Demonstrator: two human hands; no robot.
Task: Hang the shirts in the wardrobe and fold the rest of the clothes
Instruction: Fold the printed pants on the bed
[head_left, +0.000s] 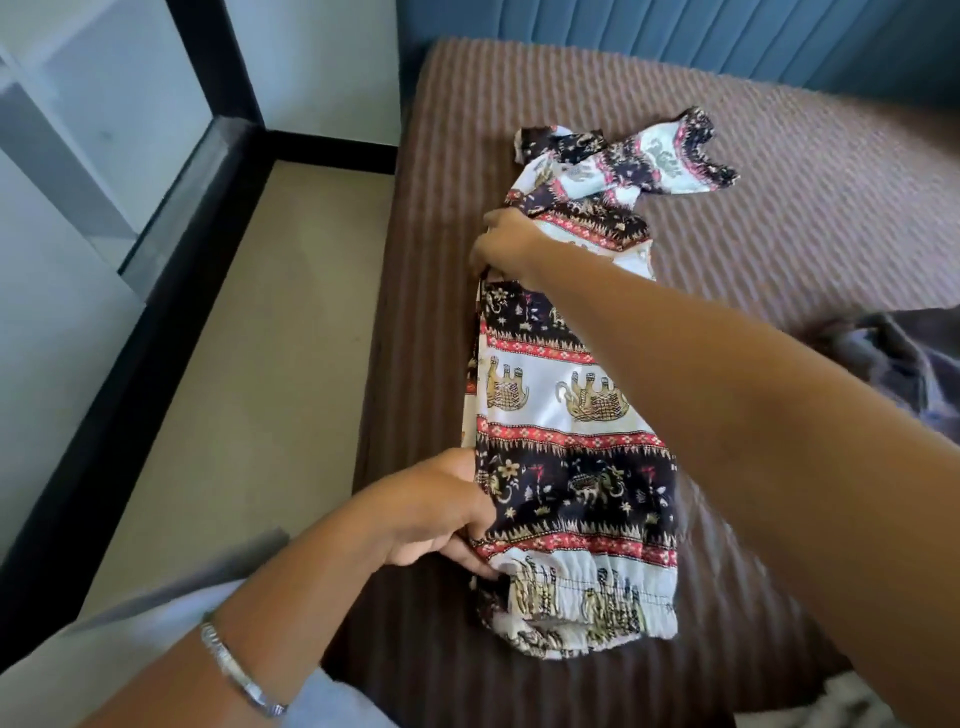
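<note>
One pair of elephant-print trousers (566, 415) is laid lengthwise on the bed (779, 208) and is held by two hands.

The trousers are of thin, soft cloth banded in white, dark navy and red, with gold elephants; the gathered elastic waistband lies at the near end and the crumpled leg cuffs are spread at the far end. The left hand (441, 514) is curled on the left edge near the waistband, its grip clamped on the cloth. The right hand (506, 241) is reached across to the far left edge, where the fabric is pinched; its forearm hides part of the print. One silver bangle (234, 670) is worn on the left wrist. The bed cover is brown and ribbed. One dark garment (898, 353) lies at the right edge. A beige floor (249, 364) lies to the left.
</note>
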